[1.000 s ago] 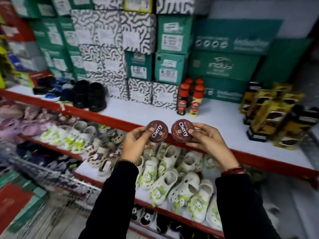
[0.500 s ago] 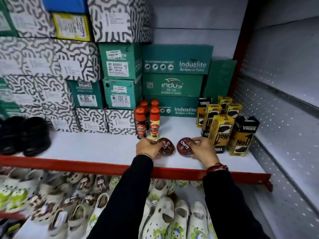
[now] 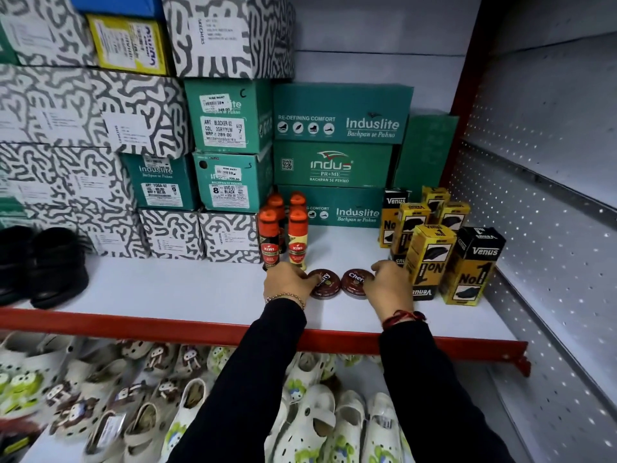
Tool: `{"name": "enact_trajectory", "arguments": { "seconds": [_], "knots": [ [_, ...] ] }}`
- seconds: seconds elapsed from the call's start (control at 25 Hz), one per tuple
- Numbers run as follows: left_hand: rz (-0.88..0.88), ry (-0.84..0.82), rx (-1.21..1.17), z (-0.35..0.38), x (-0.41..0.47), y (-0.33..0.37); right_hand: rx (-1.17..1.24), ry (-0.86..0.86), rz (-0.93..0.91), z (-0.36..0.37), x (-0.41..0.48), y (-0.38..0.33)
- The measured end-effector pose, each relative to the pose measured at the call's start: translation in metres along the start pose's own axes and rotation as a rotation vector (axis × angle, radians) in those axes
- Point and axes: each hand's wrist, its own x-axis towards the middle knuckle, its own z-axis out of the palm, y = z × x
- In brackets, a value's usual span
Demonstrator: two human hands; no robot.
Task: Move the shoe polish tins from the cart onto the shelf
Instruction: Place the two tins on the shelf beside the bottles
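Setting two tins down side by side is the step in hand, and both look as good as placed. The left tin and the right tin lie flat on the white shelf, lids up, their rims touching or very nearly so, just in front of the polish bottles and just left of the yellow and black boxes.

The left hand curls its fingers over the near left edge of its tin, and the right hand does the same on the right edge of the other; each grip looks light, fingertips resting on the rim more than clamping it.

To finish well, I would judge it best to let go straight upward, lifting the fingers off without dragging, since a round flat tin slides easily on a smooth shelf. A small nudge would square the pair with the bottles behind. The right hand sits close to the nearest tall box, which looks easy to topple, so it should draw back toward the red shelf edge, not sweep sideways. The cart is out of view.
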Motion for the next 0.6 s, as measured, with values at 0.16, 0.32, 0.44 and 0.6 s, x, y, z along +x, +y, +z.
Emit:
{"name": "enact_trajectory", "arguments": {
  "seconds": [0.16, 0.32, 0.44, 0.6],
  "knots": [
    [0.109, 0.143, 0.096, -0.014, -0.013, -0.004, 0.022, 0.109, -0.191, -0.004, -0.009, -0.009],
    [0.332, 0.339, 0.255, -0.048, -0.032, -0.016, 0.039, 0.135, -0.468, -0.002, -0.022, -0.036],
    [0.397, 0.497, 0.424, -0.081, -0.045, -0.035, -0.029, 0.103, -0.65, 0.012, -0.04, -0.069],
    [0.34, 0.54, 0.5, -0.124, -0.069, -0.078, -0.039, 0.046, -0.826, 0.043, -0.076, -0.11]
  ]
}}
